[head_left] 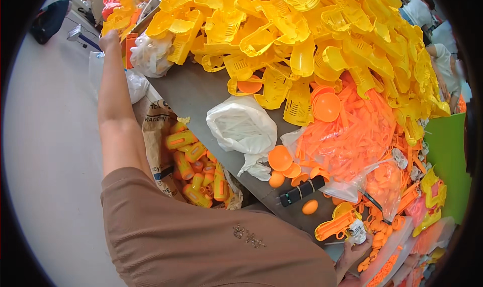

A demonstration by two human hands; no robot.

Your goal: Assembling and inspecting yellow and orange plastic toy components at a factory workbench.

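At the far left my left arm is stretched out. Its hand point(109, 39) looks closed at the near edge of some yellow-orange plastic parts point(119, 19); what the fingers grip is hidden. Low on the right, my right hand point(353, 253) holds an orange plastic housing point(334, 225) with a yellow piece behind it. A silvery-white crumpled-looking piece point(357, 231) sits at the housing's end, against my fingers. Loose orange rings and caps point(376, 239) lie beside that hand. Just left of them are an orange egg-shaped piece point(310, 207) and a black bar-shaped tool point(302, 191).
A big heap of yellow plastic shells point(302, 55) covers the far side of the grey table point(188, 88). Nearer are a clear bag of orange strips point(347, 131) and an opened white bag point(241, 123). Below the table's left edge stands a paper sack point(156, 131) of yellow-orange assembled pieces point(196, 161).
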